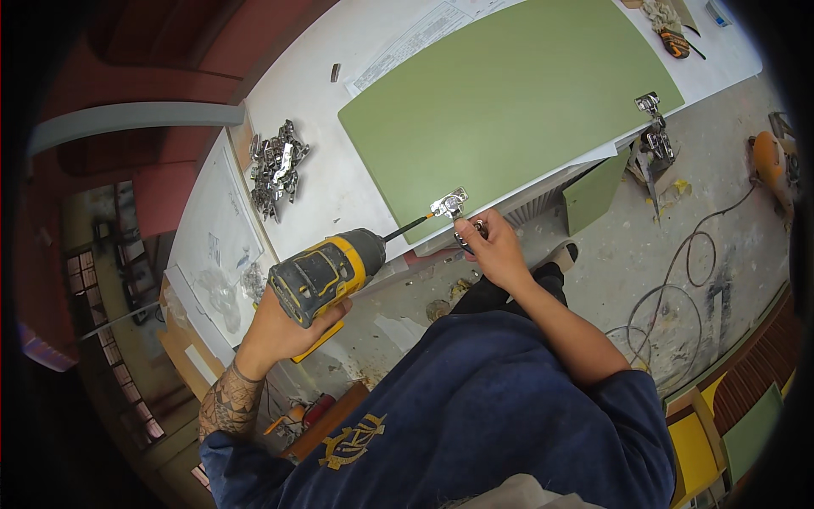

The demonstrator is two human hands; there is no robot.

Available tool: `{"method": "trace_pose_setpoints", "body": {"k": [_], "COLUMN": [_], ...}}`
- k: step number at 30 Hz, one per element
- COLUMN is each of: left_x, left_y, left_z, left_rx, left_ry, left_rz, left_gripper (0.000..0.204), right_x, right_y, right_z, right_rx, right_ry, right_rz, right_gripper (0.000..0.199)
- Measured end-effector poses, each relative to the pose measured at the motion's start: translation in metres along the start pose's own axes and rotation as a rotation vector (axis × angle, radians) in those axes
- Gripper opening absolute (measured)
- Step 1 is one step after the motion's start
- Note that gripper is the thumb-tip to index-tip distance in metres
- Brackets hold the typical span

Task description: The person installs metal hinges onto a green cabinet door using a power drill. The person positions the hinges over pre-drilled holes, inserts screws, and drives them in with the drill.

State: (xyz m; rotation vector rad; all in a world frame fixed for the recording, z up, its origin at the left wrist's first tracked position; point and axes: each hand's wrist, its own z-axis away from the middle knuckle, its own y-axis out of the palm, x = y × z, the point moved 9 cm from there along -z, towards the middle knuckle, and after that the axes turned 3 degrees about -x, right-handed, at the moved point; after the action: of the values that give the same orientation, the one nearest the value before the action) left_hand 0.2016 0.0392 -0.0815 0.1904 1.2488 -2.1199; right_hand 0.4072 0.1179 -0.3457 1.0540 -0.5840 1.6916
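My left hand (pixel 284 327) is wrapped round the grip of a yellow and black cordless drill (pixel 326 267). The drill's long dark bit points right, its tip at a shiny metal cabinet hinge (pixel 449 202) on the near edge of a green panel (pixel 517 102). Between thumb and fingers of my right hand (pixel 496 250) is the hinge's arm, which hangs over that edge. Whether a screw sits at the bit's tip is too small to tell. A second hinge (pixel 649 106) sits at the panel's right end.
A pile of metal hinges (pixel 277 170) lies on the white table (pixel 339 199) to the left. Beyond the panel's far right corner is an orange and black tool (pixel 675 42). A cable (pixel 670 288) loops over the floor at right. An orange power tool (pixel 772 165) stands there.
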Motion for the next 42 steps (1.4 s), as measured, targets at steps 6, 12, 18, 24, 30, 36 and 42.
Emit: {"method": "trace_pose_setpoints", "body": {"k": [6,12,18,24,30,36,42], "left_x": [-0.0032,-0.0034,-0.0043,-0.0006,-0.0014,0.0003,-0.0092], "left_y": [0.0002,0.0017,0.0015,0.0013,0.0015,0.0015,0.0005], "left_z": [-0.0014,-0.0012,-0.0018,-0.0018,-0.0014,-0.0009,-0.0031], "left_rx": [0.006,0.005,0.01,-0.001,0.002,-0.003,-0.013], "left_ry": [0.005,0.01,0.011,-0.012,-0.015,-0.027,0.037], "left_rz": [-0.002,-0.006,-0.023,0.005,0.013,0.031,-0.038], "left_gripper": [0.031,0.031,0.032,0.033,0.034,0.035,0.035], "right_x": [0.0012,0.0002,-0.0023,0.0002,-0.001,0.0017,-0.0037], "right_y": [-0.0001,0.0002,0.0007,-0.0002,0.0,-0.0004,-0.0003], "right_z": [0.0002,0.0005,0.0009,0.0014,0.0007,0.0019,-0.0001], "right_rx": [-0.009,0.006,0.05,0.044,0.037,0.036,0.01], "right_ry": [-0.021,-0.013,0.046,0.032,0.025,0.025,-0.003], "right_rz": [0.007,0.011,0.03,0.048,0.032,0.036,0.036], "right_gripper": [0.045,0.048,0.037,0.038,0.038,0.037,0.049]}}
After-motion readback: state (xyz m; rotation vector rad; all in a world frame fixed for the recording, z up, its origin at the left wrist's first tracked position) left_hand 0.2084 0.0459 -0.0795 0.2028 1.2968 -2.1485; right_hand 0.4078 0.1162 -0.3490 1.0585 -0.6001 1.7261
